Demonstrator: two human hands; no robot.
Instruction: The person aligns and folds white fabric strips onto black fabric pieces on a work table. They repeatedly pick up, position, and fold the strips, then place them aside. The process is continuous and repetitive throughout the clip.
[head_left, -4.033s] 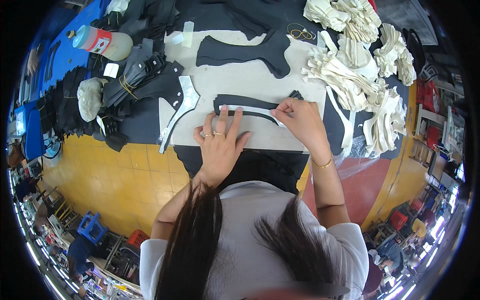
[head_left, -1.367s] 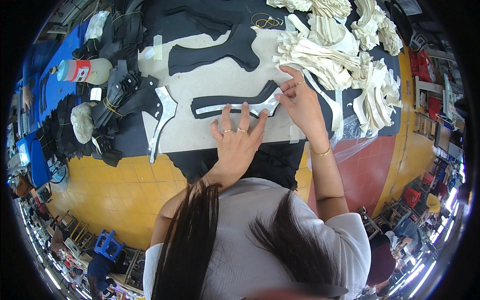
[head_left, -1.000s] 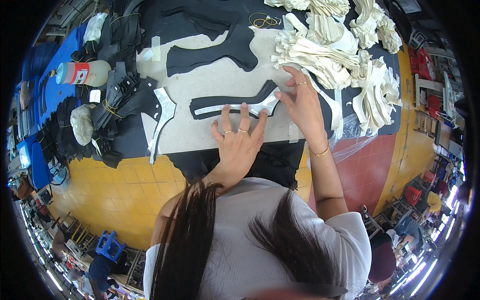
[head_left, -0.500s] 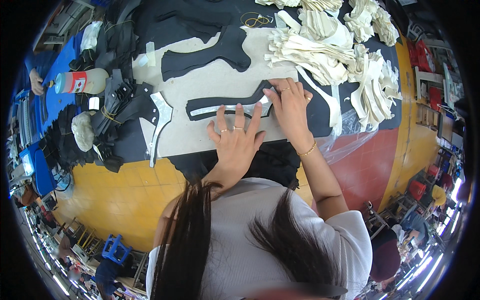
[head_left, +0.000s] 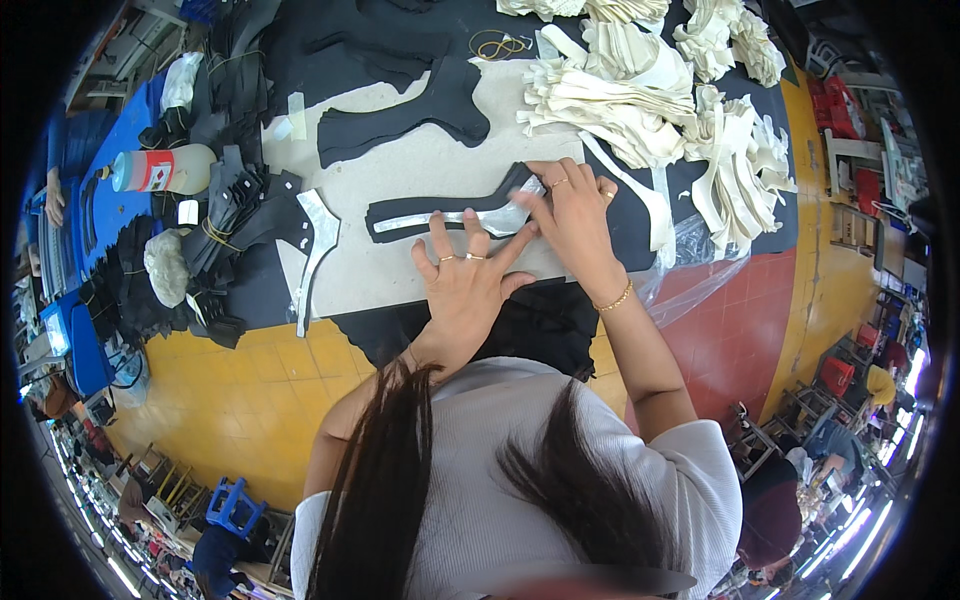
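On the grey sheet (head_left: 385, 275) lies a curved black fabric piece (head_left: 385, 212), with a narrow shiny whitish strip (head_left: 400, 226) along it. My left hand (head_left: 465, 285) is spread open, its fingertips pressing on the strip and the piece's near edge. My right hand (head_left: 575, 225) rests at the piece's right end, its index finger at the far corner. Its thumb, slightly blurred, stretches apart over the end of the strip. A similar whitish strip (head_left: 318, 250) lies to the left, and a stack of black cut pieces (head_left: 400, 125) lies beyond.
Bundles of cream fabric pieces (head_left: 610, 100) crowd the right side, with clear plastic (head_left: 700, 250) near the edge. Tied black bundles (head_left: 235, 205) and a bottle with a red label (head_left: 165, 170) stand left. Another person's hand (head_left: 54, 198) shows at far left.
My right thumb has come away from the strip's right end toward me, apart from the index finger. My left hand has barely shifted, still pressing the piece.
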